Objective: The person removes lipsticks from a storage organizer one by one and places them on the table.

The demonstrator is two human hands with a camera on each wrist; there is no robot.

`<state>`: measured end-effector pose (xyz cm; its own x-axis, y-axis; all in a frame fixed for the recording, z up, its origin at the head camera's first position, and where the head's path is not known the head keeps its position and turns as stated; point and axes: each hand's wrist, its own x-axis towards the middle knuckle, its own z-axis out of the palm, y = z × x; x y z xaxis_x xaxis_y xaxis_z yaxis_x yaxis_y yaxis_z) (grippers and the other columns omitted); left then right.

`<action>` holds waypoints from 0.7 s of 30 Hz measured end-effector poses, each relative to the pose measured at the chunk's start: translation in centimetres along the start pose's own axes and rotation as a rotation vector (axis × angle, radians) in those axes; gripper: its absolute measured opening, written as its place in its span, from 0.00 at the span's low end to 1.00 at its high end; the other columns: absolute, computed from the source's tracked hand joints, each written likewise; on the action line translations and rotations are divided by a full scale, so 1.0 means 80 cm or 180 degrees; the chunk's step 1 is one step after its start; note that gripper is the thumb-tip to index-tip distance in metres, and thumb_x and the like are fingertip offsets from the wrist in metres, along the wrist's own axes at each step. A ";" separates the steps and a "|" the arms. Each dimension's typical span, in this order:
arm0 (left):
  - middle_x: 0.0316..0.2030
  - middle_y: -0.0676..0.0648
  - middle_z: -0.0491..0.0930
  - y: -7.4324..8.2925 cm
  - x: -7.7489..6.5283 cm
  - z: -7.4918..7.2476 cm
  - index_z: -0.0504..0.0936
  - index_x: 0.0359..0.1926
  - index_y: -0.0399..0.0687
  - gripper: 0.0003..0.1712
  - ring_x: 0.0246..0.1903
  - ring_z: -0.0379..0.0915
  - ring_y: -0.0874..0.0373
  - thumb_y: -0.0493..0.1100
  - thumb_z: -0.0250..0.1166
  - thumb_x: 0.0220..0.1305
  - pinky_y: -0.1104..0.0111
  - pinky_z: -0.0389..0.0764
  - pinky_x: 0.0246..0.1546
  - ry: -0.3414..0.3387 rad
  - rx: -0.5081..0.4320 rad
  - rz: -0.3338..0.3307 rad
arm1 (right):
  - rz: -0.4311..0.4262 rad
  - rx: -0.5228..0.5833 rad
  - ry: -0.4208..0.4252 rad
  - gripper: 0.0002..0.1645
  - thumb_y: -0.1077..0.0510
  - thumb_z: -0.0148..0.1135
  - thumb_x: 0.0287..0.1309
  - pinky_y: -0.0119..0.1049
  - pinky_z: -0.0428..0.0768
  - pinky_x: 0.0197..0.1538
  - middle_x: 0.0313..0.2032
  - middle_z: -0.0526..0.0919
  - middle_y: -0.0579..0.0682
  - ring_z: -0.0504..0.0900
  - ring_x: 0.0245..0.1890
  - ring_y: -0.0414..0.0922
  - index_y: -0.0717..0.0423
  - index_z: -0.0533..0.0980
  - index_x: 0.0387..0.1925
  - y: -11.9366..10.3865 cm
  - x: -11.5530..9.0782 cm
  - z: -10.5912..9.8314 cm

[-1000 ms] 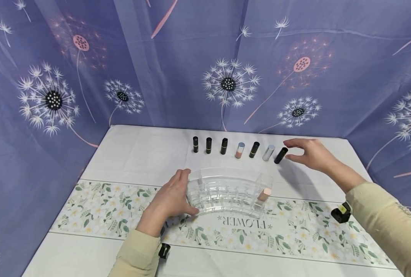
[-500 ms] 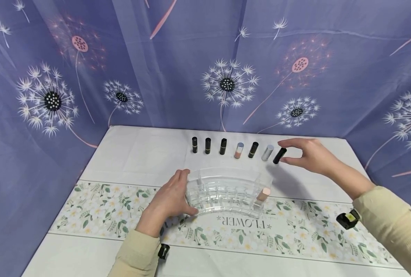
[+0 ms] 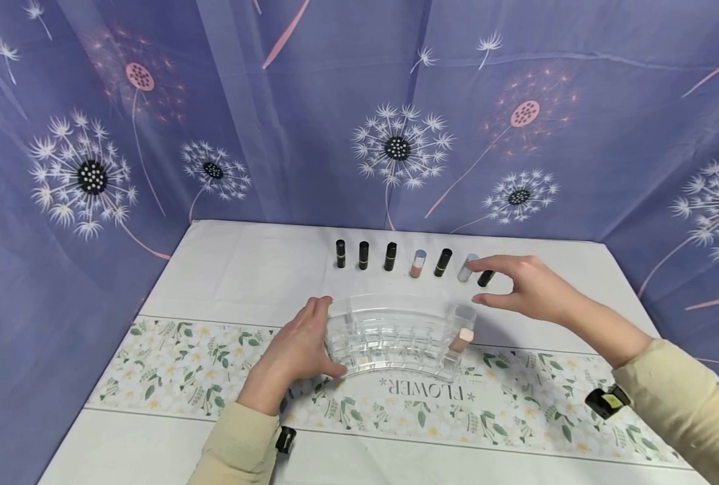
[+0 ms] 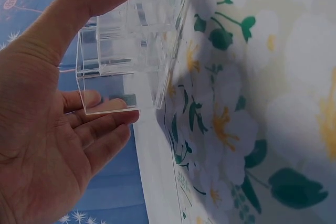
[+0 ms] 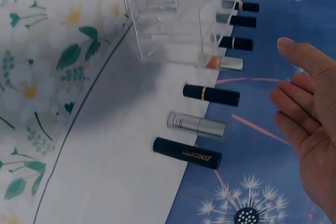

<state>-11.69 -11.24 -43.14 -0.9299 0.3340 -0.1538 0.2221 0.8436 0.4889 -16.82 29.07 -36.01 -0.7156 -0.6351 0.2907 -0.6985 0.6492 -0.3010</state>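
My left hand (image 3: 295,347) grips the left end of a curved clear lipstick organizer (image 3: 398,323), thumb at the front and fingers behind the end wall, as the left wrist view shows. A rose-gold lipstick (image 3: 461,340) stands in a compartment at its right end. Over the right end of a lipstick row, my right hand (image 3: 529,289) hovers with thumb and fingers apart, holding nothing. It partly hides the black lettered lipstick (image 5: 187,153) and a silver tube (image 3: 465,271) in the head view. Both stand upright, apart from the hand in the right wrist view.
Farther left in the row stand a black lipstick with a gold band (image 3: 443,263), a silver-capped peach one (image 3: 418,263) and several more black ones. A flowered runner (image 3: 202,367) crosses the white table. Behind hangs a blue dandelion curtain (image 3: 311,135).
My right hand has moved from around the black end lipstick to the left and nearer to me, over the silver tube. Both tubes stay in place. The left hand has not moved.
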 end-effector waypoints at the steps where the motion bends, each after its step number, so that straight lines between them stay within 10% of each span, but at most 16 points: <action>1: 0.70 0.37 0.68 0.000 0.000 0.000 0.56 0.81 0.37 0.73 0.66 0.72 0.42 0.54 0.91 0.42 0.50 0.83 0.58 0.0001 0.0007 0.0002 | -0.0010 0.0014 -0.0016 0.33 0.61 0.84 0.53 0.55 0.86 0.55 0.56 0.89 0.54 0.87 0.58 0.57 0.61 0.83 0.61 -0.002 0.000 0.001; 21: 0.69 0.36 0.69 0.002 -0.001 0.000 0.57 0.80 0.36 0.74 0.66 0.72 0.41 0.54 0.92 0.40 0.49 0.82 0.61 0.0025 0.0045 0.0029 | -0.0101 0.0067 -0.0214 0.36 0.57 0.84 0.55 0.51 0.89 0.51 0.58 0.88 0.55 0.90 0.52 0.52 0.60 0.82 0.64 -0.032 -0.018 0.020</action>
<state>-11.61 -11.14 -43.07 -0.9301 0.3384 -0.1426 0.2347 0.8464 0.4780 -14.04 27.65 -37.13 -0.6910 -0.6823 0.2388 -0.7200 0.6200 -0.3118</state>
